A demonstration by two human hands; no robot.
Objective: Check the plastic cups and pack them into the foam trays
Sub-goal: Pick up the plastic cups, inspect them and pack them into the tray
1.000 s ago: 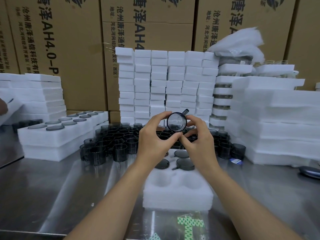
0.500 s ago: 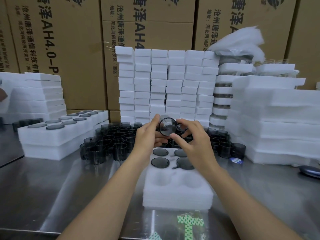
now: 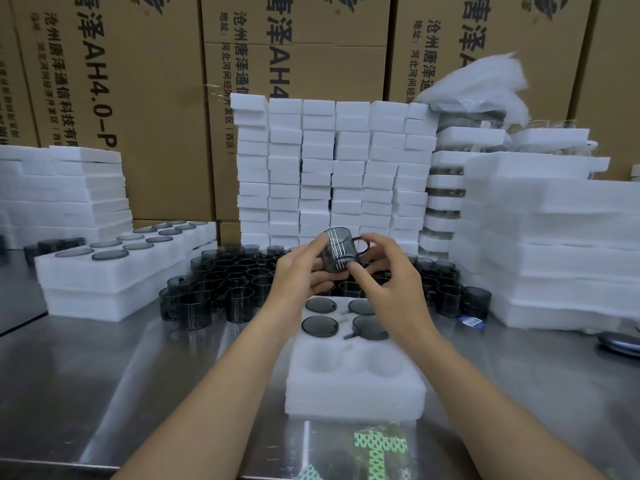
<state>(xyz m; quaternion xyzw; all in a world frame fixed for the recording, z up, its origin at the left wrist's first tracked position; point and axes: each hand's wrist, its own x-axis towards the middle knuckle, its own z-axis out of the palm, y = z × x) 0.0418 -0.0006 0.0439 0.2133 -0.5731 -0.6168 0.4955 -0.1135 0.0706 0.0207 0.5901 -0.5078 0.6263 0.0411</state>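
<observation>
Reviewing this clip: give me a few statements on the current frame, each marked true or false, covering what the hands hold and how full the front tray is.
1. The left hand and the right hand together hold one dark cup in the air. True.
2. That cup has no handle. False: a handle shows on its side, toward the right hand.
3. Every pocket of the front foam tray is filled. False: the two nearest pockets are empty; the four beyond hold cups.
4. Many loose cups stand on the metal table behind that tray. True.
</observation>
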